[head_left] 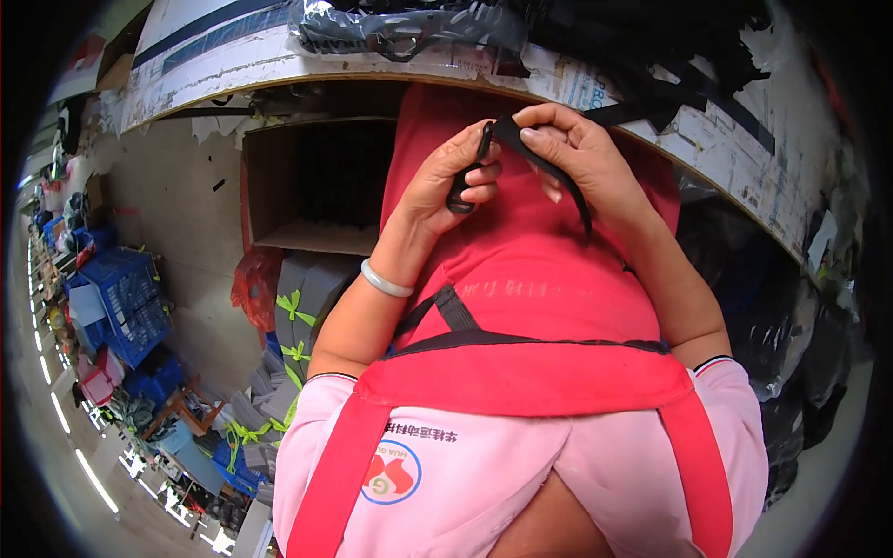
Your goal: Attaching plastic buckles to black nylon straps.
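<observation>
In front of the red apron [521,232], my two hands are raised close together near the table edge. My left hand [448,177], with a pale bangle [385,280] on its wrist, is closed around a narrow black curved piece [459,193] whose kind I cannot make out. A flat black strap [510,135] is pinched by my right hand [588,156] between thumb and fingers. One end of the strap meets the left fingertips, and the other curves down over the apron. Whether strap and curved piece are joined is hidden by the fingers.
Ahead stands a worn white-covered table [251,70] bearing plastic-wrapped dark goods [409,30] and black straps [744,121]. An open cardboard box [312,237] sits underneath. To the left are a red plastic bag [256,284], tied grey bundles [307,288] and blue crates [121,298].
</observation>
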Motion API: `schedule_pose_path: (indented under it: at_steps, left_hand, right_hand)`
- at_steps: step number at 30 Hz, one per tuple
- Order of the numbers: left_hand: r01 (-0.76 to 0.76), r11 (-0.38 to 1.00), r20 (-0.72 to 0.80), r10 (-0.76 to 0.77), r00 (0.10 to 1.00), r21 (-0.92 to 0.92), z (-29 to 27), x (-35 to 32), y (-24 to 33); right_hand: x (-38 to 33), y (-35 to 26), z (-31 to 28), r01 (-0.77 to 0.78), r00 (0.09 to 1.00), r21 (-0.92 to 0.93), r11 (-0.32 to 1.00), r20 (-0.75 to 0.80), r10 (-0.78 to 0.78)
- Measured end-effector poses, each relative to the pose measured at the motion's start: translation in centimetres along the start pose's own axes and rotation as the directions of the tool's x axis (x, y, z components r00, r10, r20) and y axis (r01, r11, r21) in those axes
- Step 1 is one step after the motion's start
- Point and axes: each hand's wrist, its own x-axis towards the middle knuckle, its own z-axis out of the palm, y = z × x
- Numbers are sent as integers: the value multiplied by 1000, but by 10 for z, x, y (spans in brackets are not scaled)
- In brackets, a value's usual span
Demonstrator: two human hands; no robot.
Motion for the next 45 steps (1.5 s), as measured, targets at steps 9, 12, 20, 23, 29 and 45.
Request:
schedule_pose_path:
  at_steps: [9, 12, 20, 23, 29, 45]
  left_hand:
    - [85, 983, 18, -83, 996, -163, 1, 1, -12]
    - [77, 989, 9, -76, 997, -129, 0, 1, -12]
    - [58, 994, 8, -58, 998, -90, -3, 4, -9]
    - [62, 993, -3, -62, 998, -98, -3, 6, -7]
    - [42, 993, 1, -42, 999, 109, -3, 6, -1]
    - [-55, 976, -361, 130, 923, 211, 13, 2, -4]
  right_hand:
    - [0, 2, -2, -259, 959, 226, 939, 177, 221]
    - [0, 8, -4, -306, 948, 320, 896, 191, 255]
    - [-2, 10, -1, -292, 952, 337, 895, 195, 237]
    - [-1, 7, 1, -274, 957, 330, 903, 186, 223]
    - [1, 11, 5, -173, 978, 354, 919, 172, 118]
    - [11, 28, -2, 154, 988, -145, 977, 47, -149]
